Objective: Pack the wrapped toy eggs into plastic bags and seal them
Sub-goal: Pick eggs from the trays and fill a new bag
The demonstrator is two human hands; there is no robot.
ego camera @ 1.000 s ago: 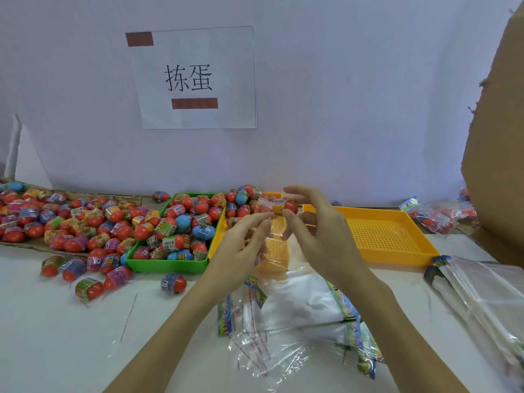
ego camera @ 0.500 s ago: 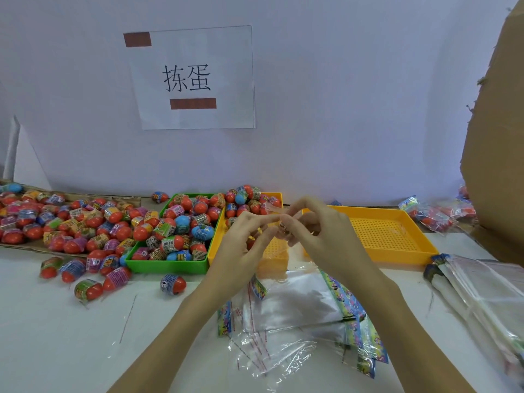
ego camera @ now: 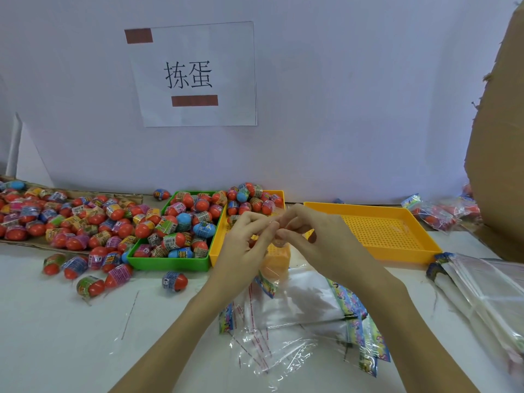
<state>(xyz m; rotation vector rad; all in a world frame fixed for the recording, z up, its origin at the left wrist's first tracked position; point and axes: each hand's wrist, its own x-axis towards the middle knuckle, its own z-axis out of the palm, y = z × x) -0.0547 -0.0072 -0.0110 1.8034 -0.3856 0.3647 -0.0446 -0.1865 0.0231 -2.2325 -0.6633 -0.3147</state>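
Note:
My left hand and my right hand meet fingertip to fingertip above the table's middle. Both pinch the top edge of a clear plastic bag, which hangs down from the fingers; I cannot tell whether anything is inside it. Wrapped toy eggs, mostly red with a few blue, fill a green tray to the left. More eggs sit at the back of a yellow tray behind my left hand. A big pile of eggs lies on cardboard at far left.
An empty yellow tray stands right of my hands. Loose clear bags lie under my wrists, and another stack of bags sits at right. Filled bags lie by a cardboard box. One loose egg rests before the green tray.
My fingers have drawn together from a spread pose into a tight pinch on the bag's top edge. The hands sit slightly lower and closer to each other.

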